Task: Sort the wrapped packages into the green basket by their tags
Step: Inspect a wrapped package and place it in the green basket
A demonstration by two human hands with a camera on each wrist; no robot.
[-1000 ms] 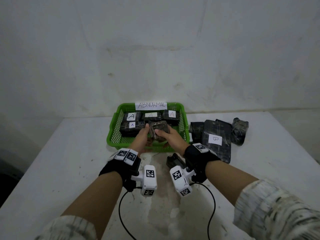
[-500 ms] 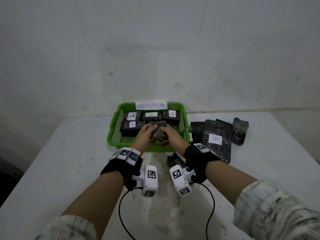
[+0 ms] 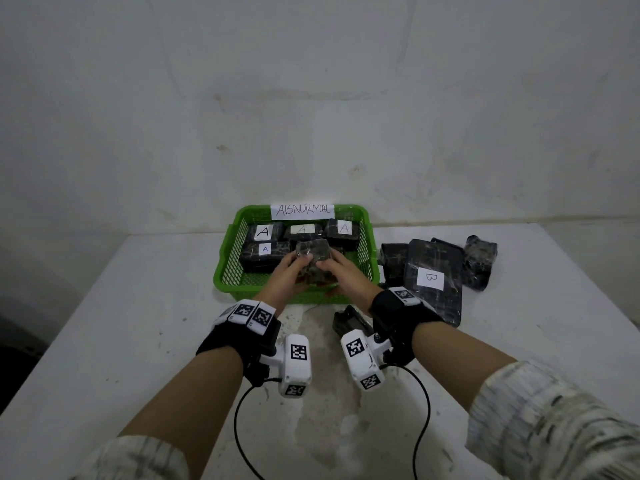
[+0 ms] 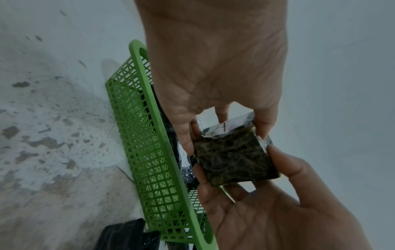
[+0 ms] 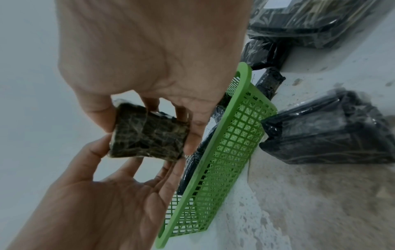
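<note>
White tabletop (image 3: 104,323), stained and speckled near the middle, is seen filling the lower part of the head view, with a pale wall behind it. Set at the far middle of the table is a green mesh basket (image 3: 227,271), whose back rim carries a paper sign reading ABNORMAL (image 3: 302,211). Four dark wrapped packages (image 3: 265,252) with white tags marked A are laid inside the basket along its back and left. Just right of the basket, on the table, a cluster of dark wrapped packages is seen, the largest being a flat one tagged B (image 3: 434,278), with smaller bundles on either side of it. Another small dark object (image 3: 349,322) lies on the table just in front of the basket, partly hidden by the right wrist.

Above the front right part of the basket, a small wrapped block (image 3: 313,258) in crinkled clear film is held up between both hands. It is gripped by the left hand (image 3: 285,277) from the left, with thumb and fingers curled round its edges, and by the right hand (image 3: 346,278) from the right in the same manner. In the left wrist view a white tag (image 4: 222,130) with a handwritten mark is seen on the block's far face; the mark cannot be read with certainty.
</note>
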